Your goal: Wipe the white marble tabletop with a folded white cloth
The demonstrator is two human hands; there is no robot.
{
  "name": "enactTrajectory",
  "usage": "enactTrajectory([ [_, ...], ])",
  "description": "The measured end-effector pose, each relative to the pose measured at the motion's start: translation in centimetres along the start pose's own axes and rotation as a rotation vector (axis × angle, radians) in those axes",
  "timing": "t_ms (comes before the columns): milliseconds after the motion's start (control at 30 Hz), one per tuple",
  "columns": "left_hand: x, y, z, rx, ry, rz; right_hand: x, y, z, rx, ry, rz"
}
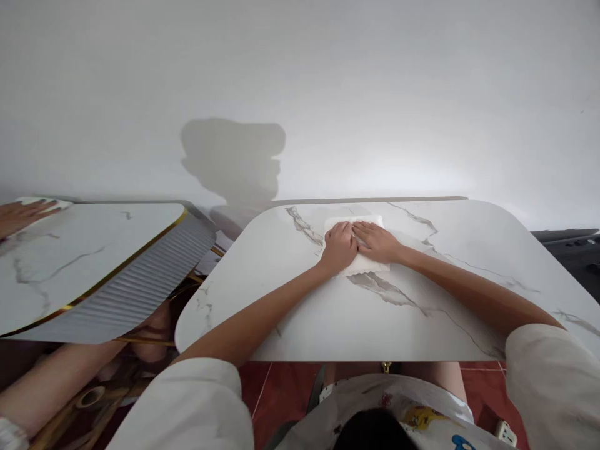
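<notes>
A white paper towel (pixel 368 267), folded into a rough square, lies on the white marble-patterned tabletop (pixel 300 319). My left hand (pixel 341 244) rests on its left part, palm down, with the fingers a little bent and pointing away from me. Beside it, my right hand (pixel 375 240) lies flat across the towel, its fingertips reaching the left hand. Both hands press on the towel from above, and neither is wrapped round it. Any part of the towel under the palms is hidden.
To the left stands another marble-patterned table (pixel 94 250) with a gold edge and ribbed grey side. A co-worker's hand (pixel 28 215) lies on a white cloth or tissue there. Behind is a white wall (pixel 375 94). A dark object (pixel 574 250) stands at right; a power strip (pixel 506 432) lies below.
</notes>
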State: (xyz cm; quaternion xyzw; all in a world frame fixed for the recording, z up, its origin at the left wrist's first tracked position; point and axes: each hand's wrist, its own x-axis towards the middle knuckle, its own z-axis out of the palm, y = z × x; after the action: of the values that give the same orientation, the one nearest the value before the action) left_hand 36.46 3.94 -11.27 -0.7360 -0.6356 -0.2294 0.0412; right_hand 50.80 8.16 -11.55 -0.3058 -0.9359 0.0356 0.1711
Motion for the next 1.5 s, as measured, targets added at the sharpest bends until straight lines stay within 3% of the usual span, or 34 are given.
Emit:
enactTrajectory([
  [233, 6.5, -3.6, 1.4, -0.042, 0.004, -0.038, 6.7, 4.5, 1.5, -0.045, -0.038, -0.014],
  [400, 9.6, -5.0, 2.6, -0.021, 0.027, -0.041, 9.6, 7.1, 1.9, -0.063, -0.049, -0.016],
  [533, 11.2, -4.6, 3.6, -0.010, 0.016, -0.026, 9.7, 8.8, 1.5, -0.043, -0.068, 0.004],
  [733, 11.9, -1.9, 4.2, 0.005, -0.025, 0.029, 7.1, 10.4, 1.1, -0.041, -0.043, 0.071],
  [1033, 7.8, 1.0, 3.4, -0.017, -0.037, 0.112, 2.0, 7.5, -0.2, -0.102, -0.030, 0.092],
  [1500, -4.5, 2.8, -1.3, -0.029, -0.050, 0.099, -6.0, -4.4, -1.0, -0.029, 0.074, 0.105],
])
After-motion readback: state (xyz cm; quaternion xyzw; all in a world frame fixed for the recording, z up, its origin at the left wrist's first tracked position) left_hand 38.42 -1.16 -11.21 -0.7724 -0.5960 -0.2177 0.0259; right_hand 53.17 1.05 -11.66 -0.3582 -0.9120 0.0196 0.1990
